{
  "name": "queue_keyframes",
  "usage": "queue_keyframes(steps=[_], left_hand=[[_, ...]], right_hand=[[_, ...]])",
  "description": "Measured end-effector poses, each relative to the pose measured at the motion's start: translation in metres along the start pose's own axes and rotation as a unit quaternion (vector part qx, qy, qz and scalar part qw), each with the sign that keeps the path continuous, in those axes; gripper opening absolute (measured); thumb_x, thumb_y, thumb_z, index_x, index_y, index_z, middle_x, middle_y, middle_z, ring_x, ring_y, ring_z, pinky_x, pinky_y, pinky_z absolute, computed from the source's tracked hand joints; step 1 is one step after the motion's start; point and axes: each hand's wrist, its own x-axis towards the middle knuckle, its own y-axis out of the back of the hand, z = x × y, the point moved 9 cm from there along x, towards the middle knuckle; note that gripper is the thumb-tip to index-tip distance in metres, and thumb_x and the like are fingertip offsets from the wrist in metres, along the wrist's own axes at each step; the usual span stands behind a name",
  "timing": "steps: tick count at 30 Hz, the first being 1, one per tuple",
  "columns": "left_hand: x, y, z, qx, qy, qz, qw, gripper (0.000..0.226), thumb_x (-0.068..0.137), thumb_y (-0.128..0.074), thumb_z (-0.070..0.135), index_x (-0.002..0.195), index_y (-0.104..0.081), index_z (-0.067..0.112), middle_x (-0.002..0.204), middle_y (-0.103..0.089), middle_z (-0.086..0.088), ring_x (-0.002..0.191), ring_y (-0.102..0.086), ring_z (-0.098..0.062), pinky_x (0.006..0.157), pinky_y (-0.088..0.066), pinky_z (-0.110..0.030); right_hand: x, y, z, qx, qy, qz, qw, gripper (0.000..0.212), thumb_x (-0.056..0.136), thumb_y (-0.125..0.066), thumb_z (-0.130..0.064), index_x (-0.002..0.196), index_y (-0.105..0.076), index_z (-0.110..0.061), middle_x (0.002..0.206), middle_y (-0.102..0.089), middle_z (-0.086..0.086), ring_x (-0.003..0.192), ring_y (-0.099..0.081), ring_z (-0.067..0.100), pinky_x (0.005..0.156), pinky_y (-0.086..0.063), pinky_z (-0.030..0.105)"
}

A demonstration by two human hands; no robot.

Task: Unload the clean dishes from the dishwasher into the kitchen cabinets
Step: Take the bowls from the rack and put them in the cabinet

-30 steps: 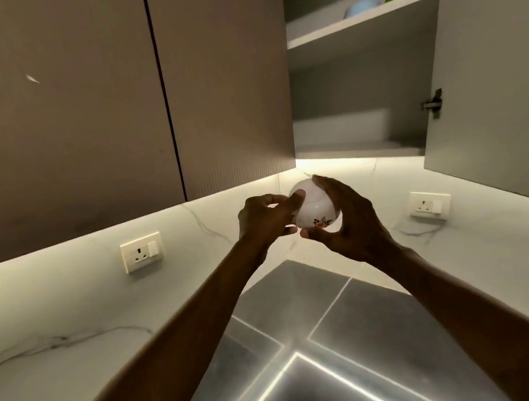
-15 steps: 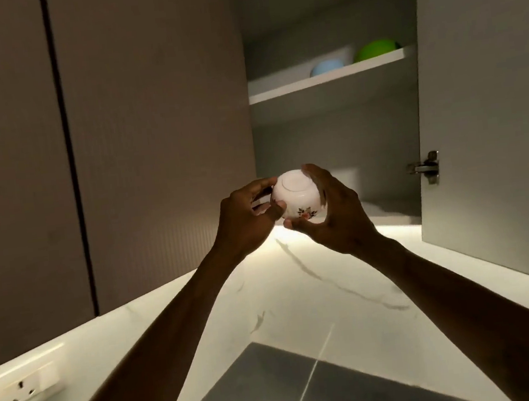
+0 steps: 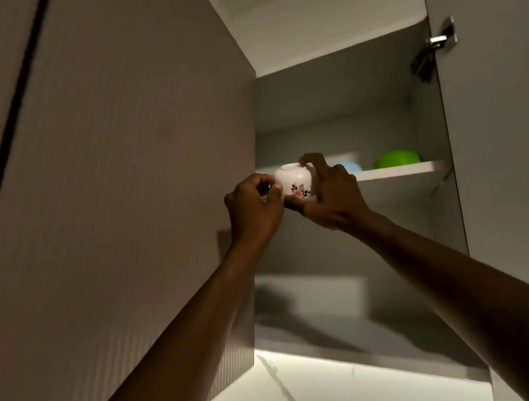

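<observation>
2 hands hold a small flowered bowl point(image 3: 294, 180) upside down, level with the open cabinet's point(image 3: 328, 102) upper shelf point(image 3: 397, 170). The left hand point(image 3: 252, 206) pinches its side with curled fingers; the right hand point(image 3: 331, 193) wraps it, thumb beneath. A blue bowl point(image 3: 351, 167) and a green bowl point(image 3: 397, 158) sit on that shelf.

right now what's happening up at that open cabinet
A person grips a white floral bowl, turned upside down, with the left hand and right hand, at the front edge of the upper shelf in the open cabinet. A blue bowl and a green bowl sit on that shelf to its right. Whether it rests there is unclear.
</observation>
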Motion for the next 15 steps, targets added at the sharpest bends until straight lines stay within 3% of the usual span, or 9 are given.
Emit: queue_keyframes(steps=[3, 6, 9, 12, 15], left_hand=[[0.03, -0.022, -0.006, -0.001, 0.01, 0.013, 1.0, 0.01, 0.089, -0.071, 0.022, 0.096, -0.077, 0.019, 0.094, -0.075, 0.002, 0.092, -0.068, -0.015, 0.088, -0.054, -0.026], [0.052, -0.044, -0.011, 0.007, 0.018, -0.006, 1.0, 0.015, 0.09, -0.067, 0.02, 0.1, -0.078, 0.016, 0.098, -0.075, -0.001, 0.091, -0.066, -0.015, 0.078, -0.046, -0.016], [0.072, -0.061, -0.018, 0.014, 0.026, -0.024, 0.999, 0.018, 0.089, -0.064, 0.015, 0.1, -0.078, 0.015, 0.1, -0.074, -0.003, 0.088, -0.065, -0.015, 0.072, -0.046, -0.009], [0.089, -0.071, -0.021, 0.034, 0.017, -0.038, 0.999, 0.02, 0.089, -0.06, 0.016, 0.099, -0.078, 0.015, 0.099, -0.075, -0.006, 0.098, -0.068, -0.023, 0.085, -0.055, -0.026], [0.099, -0.072, -0.028, 0.065, 0.02, -0.035, 0.997, 0.023, 0.092, -0.059, 0.02, 0.104, -0.078, 0.017, 0.103, -0.074, -0.006, 0.106, -0.064, -0.023, 0.079, -0.046, -0.027]], right_hand=[[0.039, -0.011, 0.011, -0.04, -0.032, -0.033, 0.998, 0.083, 0.064, -0.047, -0.083, 0.128, -0.046, -0.031, 0.102, -0.067, -0.003, 0.105, -0.057, 0.029, 0.086, -0.031, 0.042], [0.066, -0.012, 0.022, -0.061, -0.046, -0.024, 0.997, 0.092, 0.053, -0.033, -0.083, 0.127, -0.051, -0.031, 0.106, -0.068, -0.001, 0.106, -0.057, 0.03, 0.091, -0.028, 0.042], [0.087, -0.019, 0.035, -0.085, -0.055, -0.026, 0.994, 0.085, 0.056, -0.037, -0.079, 0.124, -0.054, -0.031, 0.105, -0.07, -0.001, 0.105, -0.06, 0.028, 0.088, -0.024, 0.04], [0.103, -0.03, 0.043, -0.083, -0.072, -0.043, 0.993, 0.078, 0.063, -0.041, -0.076, 0.123, -0.057, -0.028, 0.11, -0.069, -0.001, 0.108, -0.06, 0.026, 0.097, -0.025, 0.045], [0.111, -0.041, 0.046, -0.094, -0.071, -0.047, 0.992, 0.074, 0.07, -0.047, -0.081, 0.12, -0.059, -0.027, 0.109, -0.069, 0.0, 0.108, -0.06, 0.025, 0.103, -0.023, 0.049]])
